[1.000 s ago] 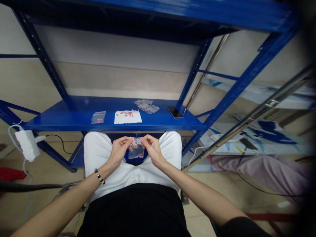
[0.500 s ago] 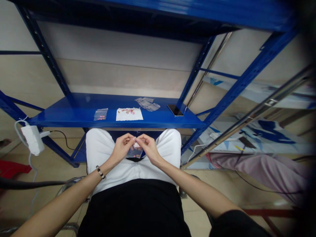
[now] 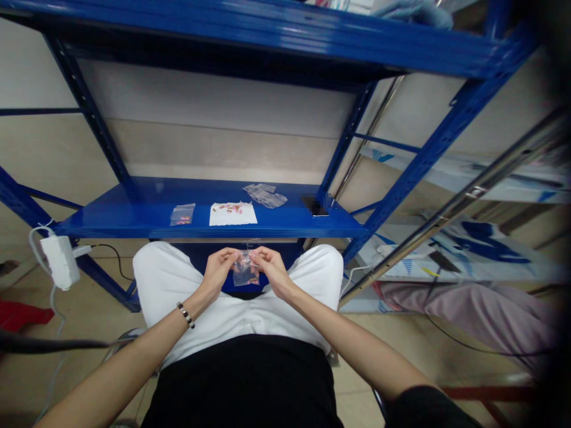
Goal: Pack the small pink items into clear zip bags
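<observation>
Head view: left hand and right hand are pinching a clear rectangular plastic bag.
Gripping evenly by its top corners is probably steadying the small pink pieces.

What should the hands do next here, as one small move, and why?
Probably press along the top edge of the clear bag: the left hand and right hand pinch it there, and small pink pieces lie at its bottom. Whether it is sealed cannot be told.
</observation>
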A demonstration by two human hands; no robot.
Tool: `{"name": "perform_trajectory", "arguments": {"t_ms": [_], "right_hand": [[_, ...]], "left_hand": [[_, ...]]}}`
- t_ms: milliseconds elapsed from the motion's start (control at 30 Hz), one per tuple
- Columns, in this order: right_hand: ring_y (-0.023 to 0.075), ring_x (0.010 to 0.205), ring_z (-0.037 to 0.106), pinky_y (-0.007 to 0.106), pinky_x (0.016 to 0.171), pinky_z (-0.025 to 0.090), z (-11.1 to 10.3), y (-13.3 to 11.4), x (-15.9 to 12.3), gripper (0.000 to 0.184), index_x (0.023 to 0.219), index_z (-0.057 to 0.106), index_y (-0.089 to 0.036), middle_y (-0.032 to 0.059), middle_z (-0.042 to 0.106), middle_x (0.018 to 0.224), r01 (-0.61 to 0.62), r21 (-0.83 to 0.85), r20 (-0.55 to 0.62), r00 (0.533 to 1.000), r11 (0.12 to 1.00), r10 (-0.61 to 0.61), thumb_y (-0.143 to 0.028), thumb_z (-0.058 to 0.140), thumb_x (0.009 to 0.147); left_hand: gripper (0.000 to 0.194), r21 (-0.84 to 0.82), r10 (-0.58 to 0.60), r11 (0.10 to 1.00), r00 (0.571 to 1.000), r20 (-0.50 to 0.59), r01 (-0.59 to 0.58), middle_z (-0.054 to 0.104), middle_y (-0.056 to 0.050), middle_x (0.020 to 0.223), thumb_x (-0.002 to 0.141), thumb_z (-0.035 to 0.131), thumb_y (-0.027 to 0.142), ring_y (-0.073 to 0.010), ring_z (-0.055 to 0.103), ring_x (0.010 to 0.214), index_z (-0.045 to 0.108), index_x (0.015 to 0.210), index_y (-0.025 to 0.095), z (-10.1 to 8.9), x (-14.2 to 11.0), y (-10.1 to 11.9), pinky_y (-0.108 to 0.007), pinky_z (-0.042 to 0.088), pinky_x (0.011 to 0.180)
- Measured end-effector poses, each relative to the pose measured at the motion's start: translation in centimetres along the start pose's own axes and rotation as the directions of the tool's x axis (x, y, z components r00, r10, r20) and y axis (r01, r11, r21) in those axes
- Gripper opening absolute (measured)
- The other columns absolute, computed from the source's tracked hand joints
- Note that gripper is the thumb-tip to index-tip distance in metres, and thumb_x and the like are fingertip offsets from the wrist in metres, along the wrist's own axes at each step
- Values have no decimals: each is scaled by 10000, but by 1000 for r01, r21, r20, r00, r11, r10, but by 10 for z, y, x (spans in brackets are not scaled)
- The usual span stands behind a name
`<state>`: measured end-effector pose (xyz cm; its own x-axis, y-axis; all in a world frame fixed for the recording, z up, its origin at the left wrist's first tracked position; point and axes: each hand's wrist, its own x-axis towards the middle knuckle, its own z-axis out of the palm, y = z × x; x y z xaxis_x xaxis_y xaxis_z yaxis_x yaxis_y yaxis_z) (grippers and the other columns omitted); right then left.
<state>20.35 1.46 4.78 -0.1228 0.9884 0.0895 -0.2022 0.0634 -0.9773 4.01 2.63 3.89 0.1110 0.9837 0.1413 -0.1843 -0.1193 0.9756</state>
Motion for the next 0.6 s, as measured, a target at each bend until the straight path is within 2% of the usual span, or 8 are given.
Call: {"name": "perform_trajectory", "arguments": {"t_ms": [100, 233, 467, 600], "right_hand": [[101, 465, 512, 200, 426, 388, -1, 0, -1, 359, 795, 610, -164, -14, 604, 582, -3, 3, -24, 1000, 1000, 3, -491, 746, 737], [86, 456, 495, 190, 435, 383, -2, -2, -4, 346, 770, 598, -156, -24, 585, 556, 7, -22, 32, 999, 1000, -7, -469, 744, 750], [93, 469, 541, 191, 431, 390, 5, -8, -4, 360, 802, 587, -156, -10, 619, 611, 51, -19, 75, 996, 999, -49, -499, 697, 795], [104, 422, 567, 191, 404, 350, -1, -9, 5, 375, 750, 570, -150, 13, 651, 602, 54, -73, 118, 992, 996, -45, -503, 685, 803]], "left_hand": [[328, -23, -9, 1000, 1000, 11, 9, 697, -63, 745, 764, 730, 440, -151, 618, 643, 705, 857, 127, -1, 0, 0, -234, 474, 583], [329, 6, -18, 1000, 998, 59, 18, 710, -77, 788, 744, 758, 407, -160, 628, 684, 714, 889, 115, 2, -7, 5, -244, 478, 619], [276, 101, 105, 989, 994, 10, -106, 679, -33, 711, 761, 738, 397, -127, 570, 599, 702, 833, 133, 4, -2, 14, -233, 440, 593], [262, 146, 119, 982, 993, 23, -121, 688, -38, 708, 791, 714, 397, -137, 590, 614, 693, 825, 138, 2, 8, 13, -232, 439, 594]]}}
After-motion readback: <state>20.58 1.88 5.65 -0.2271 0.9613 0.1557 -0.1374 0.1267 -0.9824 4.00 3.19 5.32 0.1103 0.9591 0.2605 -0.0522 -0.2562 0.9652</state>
